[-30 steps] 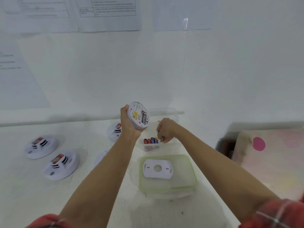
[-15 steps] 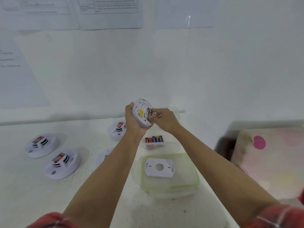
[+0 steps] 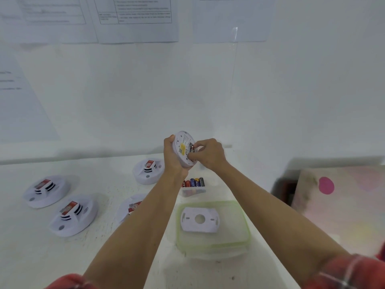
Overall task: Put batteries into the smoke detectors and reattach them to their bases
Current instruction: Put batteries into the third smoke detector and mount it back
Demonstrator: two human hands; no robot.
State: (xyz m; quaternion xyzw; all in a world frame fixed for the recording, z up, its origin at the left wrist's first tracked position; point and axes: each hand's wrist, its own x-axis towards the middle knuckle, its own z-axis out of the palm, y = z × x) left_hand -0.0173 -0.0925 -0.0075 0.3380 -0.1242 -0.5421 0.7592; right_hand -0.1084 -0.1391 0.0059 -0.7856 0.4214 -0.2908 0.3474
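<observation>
**White tabletop (image 3: pixel 104 257), papered wall (image 3: pixel 291 90): seating a battery**

Left hand (image 3: pixel 174 161) gripped one smoke detector (image 3: pixel 182 148) by its rim, back turned up to expose the compartment. Right hand (image 3: pixel 208 153) pinched a battery (image 3: pixel 191 150) there, apparently pressing it home. Nearby: a clear tub (image 3: pixel 193 191) of at least four spare batteries (image 3: pixel 194 182), one base plate (image 3: pixel 199 219) on a green-rimmed container (image 3: pixel 244 226), four more detectors (image 3: pixel 46 190) (image 3: pixel 74 214) (image 3: pixel 148 171) (image 3: pixel 130 207) face-up.

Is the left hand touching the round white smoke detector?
Touching. The head view shows the left hand gripping the round white smoke detector by its edge.
</observation>
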